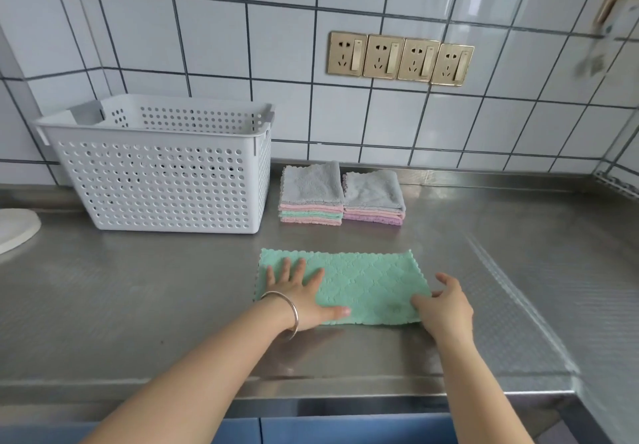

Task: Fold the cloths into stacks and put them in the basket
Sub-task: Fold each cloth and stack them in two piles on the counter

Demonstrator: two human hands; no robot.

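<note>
A green cloth (pixel 359 281), folded into a long strip, lies flat on the steel counter in front of me. My left hand (pixel 301 296) presses flat on its left end with fingers spread. My right hand (pixel 444 307) pinches the cloth's near right corner. Behind it sit two stacks of folded cloths, the left stack (pixel 311 194) taller, the right stack (pixel 375 198) shorter, both topped with grey. The white perforated basket (pixel 162 181) stands at the back left; its inside is hidden from here.
The steel counter (pixel 138 305) runs to a tiled wall with several gold sockets (pixel 401 58). A white round object (pixel 14 229) pokes in at the left edge. The counter's front edge (pixel 311 388) is close to me, and a side wall closes the right.
</note>
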